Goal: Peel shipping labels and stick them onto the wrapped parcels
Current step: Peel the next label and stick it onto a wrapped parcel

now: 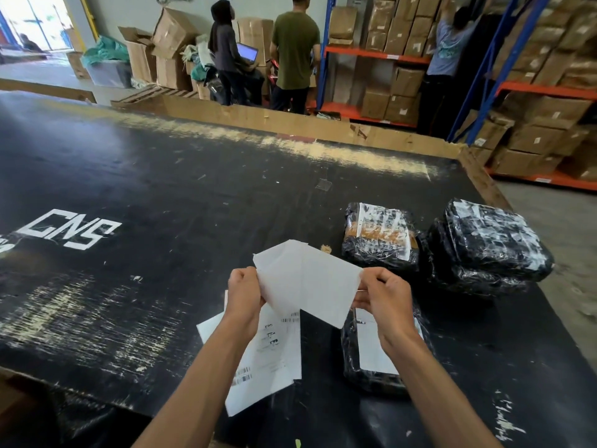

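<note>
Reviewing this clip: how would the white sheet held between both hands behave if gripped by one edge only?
Probably floppy: the white sheet already bends along a crease between the left hand and the right hand. It looks thin and light, so it would likely droop. If adhesive is exposed, it may cling to itself.

White label sheet held raised, blank side showing; printed labels lie loose on the table beside four black-wrapped parcels, apparently all labelled.
</note>
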`<state>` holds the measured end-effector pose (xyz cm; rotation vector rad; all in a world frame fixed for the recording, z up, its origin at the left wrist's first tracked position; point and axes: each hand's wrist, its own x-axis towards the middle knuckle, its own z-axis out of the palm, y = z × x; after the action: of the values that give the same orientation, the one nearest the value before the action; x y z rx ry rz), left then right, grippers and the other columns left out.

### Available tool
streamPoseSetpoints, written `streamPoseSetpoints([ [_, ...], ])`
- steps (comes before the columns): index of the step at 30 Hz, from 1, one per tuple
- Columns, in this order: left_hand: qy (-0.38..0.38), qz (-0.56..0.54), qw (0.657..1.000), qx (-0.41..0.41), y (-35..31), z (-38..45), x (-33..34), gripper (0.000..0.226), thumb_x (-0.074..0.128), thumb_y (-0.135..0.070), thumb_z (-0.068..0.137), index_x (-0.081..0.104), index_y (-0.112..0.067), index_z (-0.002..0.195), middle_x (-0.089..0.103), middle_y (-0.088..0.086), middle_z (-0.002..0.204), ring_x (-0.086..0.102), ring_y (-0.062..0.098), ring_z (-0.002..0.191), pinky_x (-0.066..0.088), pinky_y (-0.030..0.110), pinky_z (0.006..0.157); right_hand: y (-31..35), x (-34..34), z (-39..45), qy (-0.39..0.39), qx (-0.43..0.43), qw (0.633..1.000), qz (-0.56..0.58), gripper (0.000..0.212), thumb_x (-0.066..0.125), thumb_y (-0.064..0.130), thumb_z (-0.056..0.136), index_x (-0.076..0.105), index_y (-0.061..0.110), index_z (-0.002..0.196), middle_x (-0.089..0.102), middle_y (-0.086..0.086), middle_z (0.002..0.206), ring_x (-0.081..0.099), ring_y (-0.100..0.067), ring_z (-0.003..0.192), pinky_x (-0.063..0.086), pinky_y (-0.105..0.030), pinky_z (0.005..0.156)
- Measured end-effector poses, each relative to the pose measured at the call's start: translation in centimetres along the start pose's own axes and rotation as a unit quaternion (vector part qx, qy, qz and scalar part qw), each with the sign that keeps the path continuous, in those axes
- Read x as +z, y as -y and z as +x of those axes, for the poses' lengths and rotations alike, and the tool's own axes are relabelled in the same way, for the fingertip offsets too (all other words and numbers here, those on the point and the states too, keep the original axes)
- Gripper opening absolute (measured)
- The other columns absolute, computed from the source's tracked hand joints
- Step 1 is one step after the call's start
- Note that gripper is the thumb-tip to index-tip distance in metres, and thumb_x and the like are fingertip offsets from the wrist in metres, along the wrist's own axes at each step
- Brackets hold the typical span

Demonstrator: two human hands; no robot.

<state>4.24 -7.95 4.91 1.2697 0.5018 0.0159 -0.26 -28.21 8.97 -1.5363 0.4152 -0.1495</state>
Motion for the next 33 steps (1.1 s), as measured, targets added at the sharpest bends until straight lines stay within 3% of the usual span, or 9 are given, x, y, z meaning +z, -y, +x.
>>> streamPoseSetpoints([
  [5, -0.028, 0.015, 0.999, -0.002, -0.6, 4.4, -0.8, 0.023, 0.039, 0.002, 0.094, 0.042, -0.011, 0.075, 0.04, 0.002, 0.075, 0.038, 0.013, 0.062, 0.038, 0.027, 0.053, 0.2, -2.6, 1.6, -0.048, -0.02, 0.998, -0.033, 0.012, 0.058, 0.008, 0.097, 0.067, 0.002, 0.091, 0.076, -0.012, 0.079, 0.068, -0.02, 0.062, 0.056, -0.031, 0.057],
  [7, -0.047, -0.007, 0.999, -0.017, -0.8, 5.7, -1.2, 0.01, 0.046, 0.001, 0.097, 0.051, -0.008, 0.1, 0.049, 0.006, 0.088, 0.048, 0.015, 0.073, 0.047, 0.032, 0.063, 0.3, -3.4, 2.2, -0.066, -0.026, 0.997, -0.033, 0.012, 0.058, 0.008, 0.097, 0.067, 0.003, 0.091, 0.074, -0.016, 0.082, 0.067, -0.022, 0.064, 0.056, -0.032, 0.058],
  [10, -0.06, -0.017, 0.998, -0.014, -0.8, 7.5, -1.2, 0.023, 0.051, 0.002, 0.097, 0.053, -0.004, 0.119, 0.052, 0.012, 0.106, 0.054, 0.024, 0.091, 0.056, 0.046, 0.078, 0.3, -4.7, 2.9, -0.107, -0.04, 0.993, -0.023, 0.011, 0.057, 0.01, 0.098, 0.065, 0.006, 0.093, 0.072, -0.017, 0.086, 0.066, -0.026, 0.069, 0.057, -0.038, 0.061],
  [13, -0.083, 0.012, 0.996, 0.01, -0.4, 8.1, -0.6, 0.025, 0.061, 0.001, 0.093, 0.059, -0.005, 0.117, 0.056, 0.012, 0.11, 0.058, 0.027, 0.099, 0.057, 0.048, 0.083, 0.8, -5.9, 3.6, -0.147, -0.065, 0.987, -0.019, 0.012, 0.055, 0.015, 0.098, 0.064, 0.014, 0.089, 0.071, -0.011, 0.085, 0.066, -0.026, 0.075, 0.056, -0.04, 0.066],
  [19, -0.134, 0.119, 0.982, 0.065, 0.9, 8.3, 1.5, 0.022, 0.075, -0.004, 0.084, 0.065, -0.015, 0.1, 0.068, -0.001, 0.086, 0.067, 0.023, 0.09, 0.059, 0.039, 0.079, 2.0, -6.2, 3.5, -0.07, -0.097, 0.992, -0.025, 0.022, 0.051, 0.014, 0.102, 0.056, 0.018, 0.08, 0.062, 0.003, 0.073, 0.061, -0.015, 0.065, 0.05, -0.032, 0.059],
  [23, -0.106, 0.261, 0.949, 0.142, 1.0, 8.8, 2.6, 0.021, 0.075, -0.009, 0.084, 0.066, -0.014, 0.102, 0.073, 0.005, 0.098, 0.065, 0.018, 0.085, 0.05, 0.029, 0.088, 2.2, -5.7, 3.3, -0.026, -0.105, 0.994, -0.019, 0.021, 0.05, 0.014, 0.102, 0.055, 0.015, 0.081, 0.065, 0.004, 0.076, 0.064, -0.015, 0.065, 0.052, -0.027, 0.055],
  [26, -0.077, 0.342, 0.922, 0.164, 1.4, 9.5, 2.8, 0.024, 0.077, -0.018, 0.085, 0.068, -0.018, 0.108, 0.073, 0.005, 0.11, 0.067, 0.025, 0.102, 0.051, 0.037, 0.091, 2.1, -5.2, 3.3, -0.006, -0.096, 0.995, -0.031, 0.018, 0.051, 0.015, 0.102, 0.057, 0.011, 0.085, 0.07, 0.005, 0.076, 0.067, -0.013, 0.065, 0.055, -0.029, 0.058],
  [29, -0.073, 0.418, 0.888, 0.176, 1.2, 9.2, 3.0, 0.03, 0.074, -0.032, 0.085, 0.069, -0.025, 0.114, 0.068, 0.008, 0.121, 0.053, 0.029, 0.122, 0.047, 0.045, 0.099, 2.0, -4.9, 3.2, 0.001, -0.1, 0.994, -0.037, 0.016, 0.052, 0.014, 0.101, 0.056, 0.006, 0.088, 0.071, -0.008, 0.079, 0.068, -0.018, 0.068, 0.055, -0.036, 0.061],
  [33, -0.058, 0.407, 0.871, 0.268, -0.8, 5.5, 4.7, 0.018, 0.07, -0.037, 0.087, 0.072, -0.032, 0.104, 0.055, 0.001, 0.134, 0.044, 0.028, 0.128, 0.039, 0.049, 0.106, 1.9, -4.6, 3.0, -0.008, -0.151, 0.986, -0.064, 0.017, 0.051, 0.015, 0.102, 0.055, 0.002, 0.091, 0.068, -0.028, 0.08, 0.067, -0.031, 0.065, 0.054, -0.038, 0.058],
])
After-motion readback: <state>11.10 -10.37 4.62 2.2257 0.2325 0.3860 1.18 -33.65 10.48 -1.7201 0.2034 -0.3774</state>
